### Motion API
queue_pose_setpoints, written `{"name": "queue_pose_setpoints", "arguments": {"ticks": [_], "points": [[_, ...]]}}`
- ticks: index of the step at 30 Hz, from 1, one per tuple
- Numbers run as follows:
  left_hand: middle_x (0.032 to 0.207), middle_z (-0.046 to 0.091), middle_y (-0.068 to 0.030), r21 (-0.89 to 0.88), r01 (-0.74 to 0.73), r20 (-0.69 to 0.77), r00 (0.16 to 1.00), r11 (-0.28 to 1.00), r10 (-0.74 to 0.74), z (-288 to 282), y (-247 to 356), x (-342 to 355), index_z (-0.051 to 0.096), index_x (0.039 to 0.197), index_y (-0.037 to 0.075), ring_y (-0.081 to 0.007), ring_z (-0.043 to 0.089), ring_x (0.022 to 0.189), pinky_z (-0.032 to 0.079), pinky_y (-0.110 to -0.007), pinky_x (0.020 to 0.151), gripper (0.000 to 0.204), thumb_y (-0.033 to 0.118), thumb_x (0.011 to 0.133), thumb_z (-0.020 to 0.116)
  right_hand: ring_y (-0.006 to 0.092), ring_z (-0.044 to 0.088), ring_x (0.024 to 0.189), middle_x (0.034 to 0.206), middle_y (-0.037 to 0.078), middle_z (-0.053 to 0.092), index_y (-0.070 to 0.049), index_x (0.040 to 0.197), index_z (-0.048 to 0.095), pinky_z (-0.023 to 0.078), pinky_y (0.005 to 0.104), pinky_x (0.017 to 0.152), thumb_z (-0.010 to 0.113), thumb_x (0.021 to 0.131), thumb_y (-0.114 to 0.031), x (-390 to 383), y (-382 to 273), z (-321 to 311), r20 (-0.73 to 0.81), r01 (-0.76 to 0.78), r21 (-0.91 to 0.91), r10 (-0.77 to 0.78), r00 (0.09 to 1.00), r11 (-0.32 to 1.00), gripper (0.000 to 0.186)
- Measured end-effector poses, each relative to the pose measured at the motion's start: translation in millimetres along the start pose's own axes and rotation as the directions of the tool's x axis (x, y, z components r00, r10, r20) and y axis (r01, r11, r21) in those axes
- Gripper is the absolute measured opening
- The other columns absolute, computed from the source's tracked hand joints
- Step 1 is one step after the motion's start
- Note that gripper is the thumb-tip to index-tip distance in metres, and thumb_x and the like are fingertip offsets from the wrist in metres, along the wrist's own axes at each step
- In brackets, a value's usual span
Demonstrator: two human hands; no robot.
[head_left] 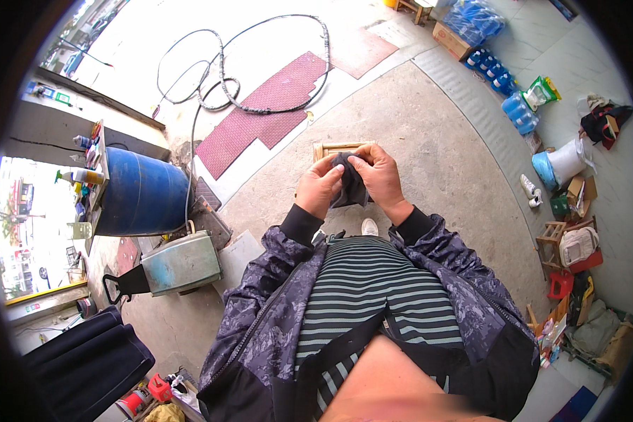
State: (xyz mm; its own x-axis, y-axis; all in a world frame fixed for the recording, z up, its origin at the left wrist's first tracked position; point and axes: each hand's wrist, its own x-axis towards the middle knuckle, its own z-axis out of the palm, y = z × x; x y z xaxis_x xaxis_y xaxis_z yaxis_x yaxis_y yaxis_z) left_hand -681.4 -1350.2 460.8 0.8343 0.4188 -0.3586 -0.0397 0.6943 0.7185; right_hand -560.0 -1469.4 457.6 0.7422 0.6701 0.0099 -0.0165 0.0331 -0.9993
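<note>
A dark grey piece of cloth (351, 184) hangs between my two hands in front of my body. My left hand (321, 184) pinches its upper left edge with thumb and fingers. On the other side my right hand (380, 178) grips the upper right edge, thumb tips close together. The cloth's folds droop below the fingers; whether it is a garment I cannot tell. Behind the hands is a small wooden stool (323, 150), partly covered by them and the cloth.
To the left stand a blue barrel (144, 191) and a greenish metal box (183, 261). A black hose (274, 110) loops over red matting (260, 116) ahead. Along the right lie bottle packs (519, 112), a white backpack (579, 245) and wooden stools. Dark fabric (91, 366) lies at lower left.
</note>
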Motion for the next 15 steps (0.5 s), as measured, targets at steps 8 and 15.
{"name": "queue_pose_setpoints", "arguments": {"ticks": [8,15], "points": [[0.123,0.07,-0.0042,0.026,0.008,0.053,0.999,1.0,-0.01,-7.4,-8.8,3.4,0.063,0.138,0.003,-0.013,0.068,0.109,0.058,-0.029,0.093,0.035,0.009,0.104,0.068,0.0117,0.068,0.095,0.104,0.005,0.073,-0.001,0.105,0.073,0.055,0.0275,0.082,0.071,0.099,-0.008,-2.5,-5.8,2.9,0.008,0.021,-0.125,-0.02,1.0,0.992,0.01],[0.124,0.066,-0.0059,-0.035,-0.016,0.024,1.0,0.999,0.017,-8.4,-6.5,3.5,0.06,0.14,0.002,-0.0146,0.066,0.108,0.057,-0.032,0.097,0.035,0.02,0.109,0.061,0.0264,0.066,0.118,0.122,0.012,0.067,0.002,0.118,0.072,0.052,0.0348,0.102,0.07,0.094,-0.007,-11.8,-9.3,5.7,0.123,0.239,-0.179,-0.219,0.968,0.954,0.026]]}}
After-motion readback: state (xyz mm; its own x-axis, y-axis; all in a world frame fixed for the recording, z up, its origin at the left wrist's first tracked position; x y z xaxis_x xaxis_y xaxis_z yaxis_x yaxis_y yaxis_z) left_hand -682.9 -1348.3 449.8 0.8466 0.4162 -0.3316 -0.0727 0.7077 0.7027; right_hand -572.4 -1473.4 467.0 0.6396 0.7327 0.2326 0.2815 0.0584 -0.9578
